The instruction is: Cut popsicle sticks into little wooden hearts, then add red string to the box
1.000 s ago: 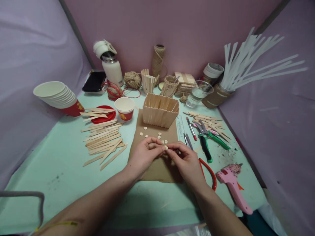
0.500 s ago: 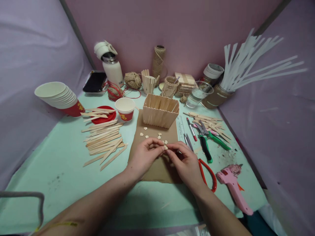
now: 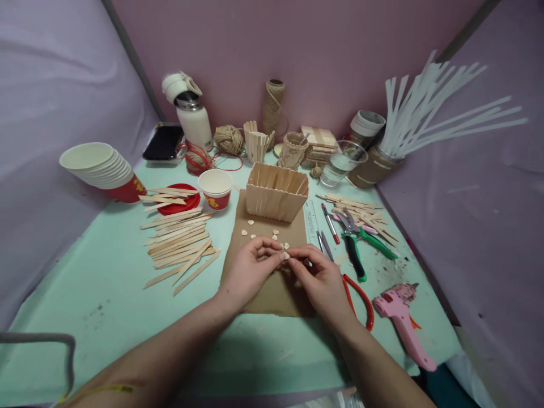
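Between the fingertips of my left hand and my right hand is a small pale wooden piece, pinched from both sides. Both hands are closed on it, low over a brown cardboard sheet. Several more small pieces, some heart-shaped, lie on the cardboard just beyond my fingers, among them one piece farther out. At the far end of the cardboard stands a box made of wooden sticks. Red-handled scissors lie beside my right hand, partly hidden by it.
Loose wooden sticks and a paper cup are on the left. On the right lie green-handled cutters, a red marker and a pink glue gun. Twine, a white bottle and a clear water cup line the back.
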Tool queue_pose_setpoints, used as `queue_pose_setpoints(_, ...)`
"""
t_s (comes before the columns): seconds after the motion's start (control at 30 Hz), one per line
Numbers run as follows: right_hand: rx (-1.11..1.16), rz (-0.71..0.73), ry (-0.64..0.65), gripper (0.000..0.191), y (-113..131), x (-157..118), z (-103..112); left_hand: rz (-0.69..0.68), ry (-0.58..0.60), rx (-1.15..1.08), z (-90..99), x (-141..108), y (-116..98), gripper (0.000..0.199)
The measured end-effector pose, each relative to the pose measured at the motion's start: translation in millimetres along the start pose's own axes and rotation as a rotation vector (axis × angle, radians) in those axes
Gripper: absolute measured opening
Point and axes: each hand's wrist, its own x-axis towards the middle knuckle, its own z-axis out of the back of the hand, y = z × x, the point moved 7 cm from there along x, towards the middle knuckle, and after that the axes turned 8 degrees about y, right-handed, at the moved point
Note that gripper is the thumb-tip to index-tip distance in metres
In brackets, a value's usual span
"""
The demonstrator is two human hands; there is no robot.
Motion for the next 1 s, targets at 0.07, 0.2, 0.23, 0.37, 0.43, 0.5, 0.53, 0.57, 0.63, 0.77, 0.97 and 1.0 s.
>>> queue_pose_setpoints(0.07,0.039,-0.037,0.003,0.012,-3,0,0,-0.030,0.005,0.058,-0.8,-1,-3,0.020)
queue_pose_setpoints(0.2,0.091,-0.096,0.002,0.013,-6,-1,1,-0.082,0.001,0.178,-2.3,-3,-7,0.016)
queue_pose_setpoints(0.23,0.094,-0.107,0.000,0.014,-7,-2,1,-0.091,0.004,0.200,-2.8,-3,-7,0.015)
queue_pose_setpoints(0.37,0.099,-0.156,0.012,0.015,-10,-2,1,-0.108,0.030,0.248,-5.0,-3,-6,0.013)
queue_pose_setpoints(0.43,0.127,-0.182,0.018,0.016,-12,-2,1,-0.106,0.043,0.246,-5.8,-3,-5,0.013)
queue_pose_setpoints(0.5,0.155,-0.212,0.009,0.017,-14,-2,1,-0.107,0.051,0.242,-6.3,-3,-4,0.014)
queue_pose_setpoints(0.53,0.175,-0.231,0.002,0.019,-16,-2,2,-0.107,0.052,0.240,-6.5,-3,-5,0.014)
queue_pose_setpoints(0.57,0.205,-0.252,-0.002,0.020,-18,-1,2,-0.105,0.053,0.238,-6.6,-3,-5,0.015)
queue_pose_setpoints(0.63,0.302,-0.294,0.008,0.023,-24,-1,0,-0.093,0.049,0.232,-6.7,-3,-5,0.016)
queue_pose_setpoints(0.77,0.539,-0.349,0.040,0.025,-33,0,-6,-0.062,0.044,0.199,-7.3,-3,-5,0.017)
queue_pose_setpoints(0.97,0.678,-0.378,0.068,0.027,-34,1,-12,-0.044,0.045,0.174,-8.1,-3,-4,0.016)
queue_pose_setpoints(1.0,0.681,-0.379,0.071,0.027,-34,1,-13,-0.044,0.047,0.176,-8.2,-3,-5,0.016)
